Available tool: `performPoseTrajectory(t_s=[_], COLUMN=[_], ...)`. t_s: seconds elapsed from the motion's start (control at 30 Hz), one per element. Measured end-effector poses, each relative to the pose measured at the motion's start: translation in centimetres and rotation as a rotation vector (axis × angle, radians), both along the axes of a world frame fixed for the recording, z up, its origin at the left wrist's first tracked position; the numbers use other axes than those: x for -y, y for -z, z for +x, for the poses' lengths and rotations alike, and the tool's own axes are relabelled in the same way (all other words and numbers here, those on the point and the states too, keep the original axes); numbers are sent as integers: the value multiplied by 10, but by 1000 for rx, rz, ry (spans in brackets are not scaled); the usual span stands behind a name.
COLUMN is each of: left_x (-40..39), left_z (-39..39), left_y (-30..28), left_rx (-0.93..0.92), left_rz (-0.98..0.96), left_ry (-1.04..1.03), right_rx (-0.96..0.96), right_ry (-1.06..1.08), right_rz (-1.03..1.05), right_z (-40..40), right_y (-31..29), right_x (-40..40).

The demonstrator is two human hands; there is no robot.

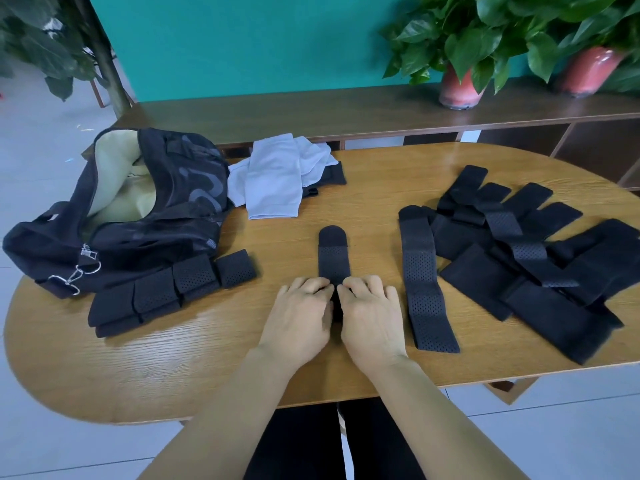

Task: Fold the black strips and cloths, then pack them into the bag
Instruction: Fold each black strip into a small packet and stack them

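While hands [334, 308] pinch strip [333, 252], bag [114, 209] gapes w/ pale lining.

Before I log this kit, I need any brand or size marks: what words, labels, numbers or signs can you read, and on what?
None can be read.
Bag: grey curved shapes on the mesh, not legible as letters.
Strips, including the one under the hands: only perforations, no print.
Grey cloths: plain.
Pots: no label shows.
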State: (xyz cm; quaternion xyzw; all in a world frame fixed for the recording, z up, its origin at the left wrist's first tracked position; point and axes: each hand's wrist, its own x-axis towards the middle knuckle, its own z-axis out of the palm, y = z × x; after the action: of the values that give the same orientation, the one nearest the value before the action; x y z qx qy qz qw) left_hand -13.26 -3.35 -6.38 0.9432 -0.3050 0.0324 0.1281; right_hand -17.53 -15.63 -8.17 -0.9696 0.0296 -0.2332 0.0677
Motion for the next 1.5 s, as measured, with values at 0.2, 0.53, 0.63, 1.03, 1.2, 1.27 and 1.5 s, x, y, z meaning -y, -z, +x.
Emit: performPoseTrajectory(t_s=[0.2,0.53,0.63,1.03,1.2,1.27,1.5], left_x=[-14,-24,-20,-3,-1,1,6], left_z=[0,-22,-23,-4,-3,-4,-6], left_y=[-6,0,0,1,1,1,-3], left_rx=[-105,-187,-218,-209,-197,-182,-147], left_rz=[17,-337,-401,-456,-421,-398,-322], left_ry=[94,-51,-138,-344,-354,-359,-381], right_rx=[-103,-121,-102,-82,-58,-65,-61], right_ry=[-26,22,90,292,328,334,316], right_rz=[55,557,767,577,523,495,396], right_z=[-10,-32,-26,4,7,9,12], right_y=[-4,-7,-16,-7,-2,-1,-1], right_x=[7,7,7,-8,-10,-11,-11])
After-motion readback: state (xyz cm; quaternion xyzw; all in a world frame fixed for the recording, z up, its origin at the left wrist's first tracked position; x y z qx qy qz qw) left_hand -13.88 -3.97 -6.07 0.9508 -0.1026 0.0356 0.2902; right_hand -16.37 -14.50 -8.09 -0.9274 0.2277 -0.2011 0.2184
